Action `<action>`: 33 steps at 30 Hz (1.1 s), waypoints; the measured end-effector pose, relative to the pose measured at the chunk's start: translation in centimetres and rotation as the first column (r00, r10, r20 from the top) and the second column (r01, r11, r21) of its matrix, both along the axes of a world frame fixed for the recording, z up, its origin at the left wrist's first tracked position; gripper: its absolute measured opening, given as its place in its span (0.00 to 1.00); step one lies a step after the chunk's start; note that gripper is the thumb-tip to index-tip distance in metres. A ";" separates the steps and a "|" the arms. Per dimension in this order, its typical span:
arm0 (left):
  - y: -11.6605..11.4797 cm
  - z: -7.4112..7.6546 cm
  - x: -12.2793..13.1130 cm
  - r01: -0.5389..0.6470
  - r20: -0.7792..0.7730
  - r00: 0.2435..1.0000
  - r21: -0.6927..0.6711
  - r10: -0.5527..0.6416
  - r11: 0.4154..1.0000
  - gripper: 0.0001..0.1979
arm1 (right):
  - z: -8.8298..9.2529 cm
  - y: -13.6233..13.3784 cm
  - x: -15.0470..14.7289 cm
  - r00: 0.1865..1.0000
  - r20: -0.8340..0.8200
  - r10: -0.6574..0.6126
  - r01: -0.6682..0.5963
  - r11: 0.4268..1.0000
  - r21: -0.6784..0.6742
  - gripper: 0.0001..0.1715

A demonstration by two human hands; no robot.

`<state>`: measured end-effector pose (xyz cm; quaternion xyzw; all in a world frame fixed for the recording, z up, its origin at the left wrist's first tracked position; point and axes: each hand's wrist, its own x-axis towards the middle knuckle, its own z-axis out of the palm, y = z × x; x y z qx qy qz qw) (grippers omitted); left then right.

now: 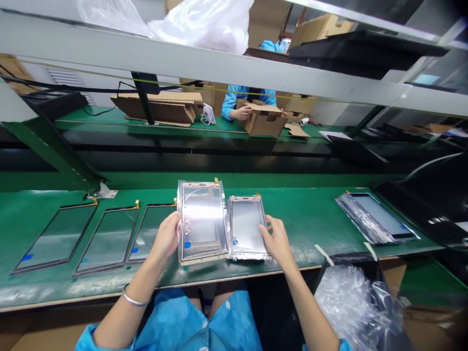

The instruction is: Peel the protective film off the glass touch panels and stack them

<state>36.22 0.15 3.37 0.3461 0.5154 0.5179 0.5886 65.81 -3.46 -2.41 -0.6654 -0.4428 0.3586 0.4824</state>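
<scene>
Here, the left hand (166,237) and right hand (278,241), both open, touch 2 wrapped panels (202,222), 3 bare ones (106,239) alongside.

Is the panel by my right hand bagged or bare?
Bagged: the panel sits in clear, crinkled plastic under your right hand.

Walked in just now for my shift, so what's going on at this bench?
A person sits at a green workbench. Their left hand is against a film-wrapped glass panel, and their right hand rests on a second wrapped panel. Three dark-edged panels lie in a row to the left, and a wrapped stack lies to the right. Across the line, a co-worker's hand is on a cardboard box.
</scene>
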 end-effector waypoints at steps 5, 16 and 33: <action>-2.4 1.1 1.7 0.130 0.108 0.987 -0.098 -0.120 0.987 0.12 | 2.8 -1.6 -4.8 0.898 -0.302 0.321 -0.316 0.946 0.066 0.31; -5.5 0.6 4.8 0.552 0.732 0.610 -0.118 -0.303 0.825 0.25 | 5.2 -5.0 -7.0 0.847 0.530 -0.020 -0.189 0.922 0.338 0.27; -4.6 2.3 5.8 0.366 0.694 0.717 -0.303 -0.060 0.880 0.27 | 6.8 -7.1 -10.2 0.577 0.804 0.144 -0.711 0.573 0.408 0.16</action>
